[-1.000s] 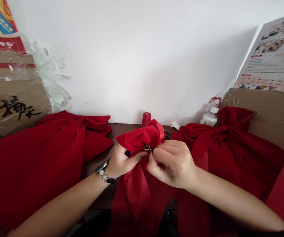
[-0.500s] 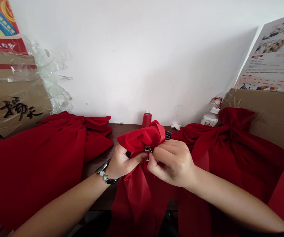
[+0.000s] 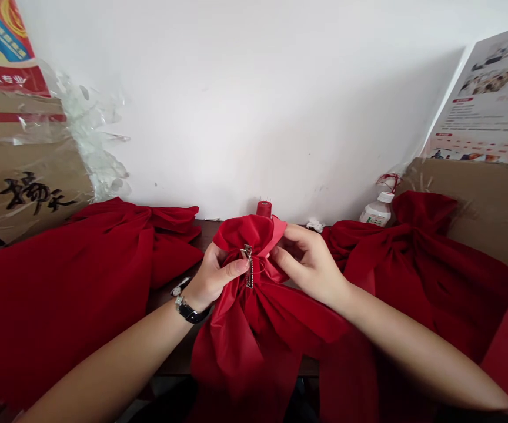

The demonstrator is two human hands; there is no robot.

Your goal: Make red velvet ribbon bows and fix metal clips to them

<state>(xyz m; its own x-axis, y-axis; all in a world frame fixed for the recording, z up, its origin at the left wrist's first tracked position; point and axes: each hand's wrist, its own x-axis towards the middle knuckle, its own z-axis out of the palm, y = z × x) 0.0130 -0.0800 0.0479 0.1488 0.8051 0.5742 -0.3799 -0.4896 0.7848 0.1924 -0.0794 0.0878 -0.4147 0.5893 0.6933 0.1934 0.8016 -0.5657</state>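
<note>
A large red cloth bow (image 3: pixel 245 317) stands gathered at the middle of the table, with a small metal clip (image 3: pixel 248 265) at its knot. My left hand (image 3: pixel 212 276) grips the bow's left side, its thumb just beside the clip. My right hand (image 3: pixel 307 261) pinches the bow's right side near a lighter red edge (image 3: pixel 276 235). A black watch strap and silver bracelet (image 3: pixel 183 308) circle my left wrist. The clip's lower end hangs against the gathered cloth, and the back of the knot is hidden.
Two more red bows lie left (image 3: pixel 82 276) and right (image 3: pixel 417 264) of my hands. Behind stand a red thread spool (image 3: pixel 263 208), a white plastic bottle (image 3: pixel 377 210) and a white scrap (image 3: pixel 314 225) on the dark wooden table (image 3: pixel 201 232). Cardboard (image 3: pixel 20 176) and a poster (image 3: pixel 487 94) lean by the wall.
My right hand has moved right and up, away from the clip. The clip now shows in full, hanging more upright, and the bow's cloth has spread wider below my hands.
</note>
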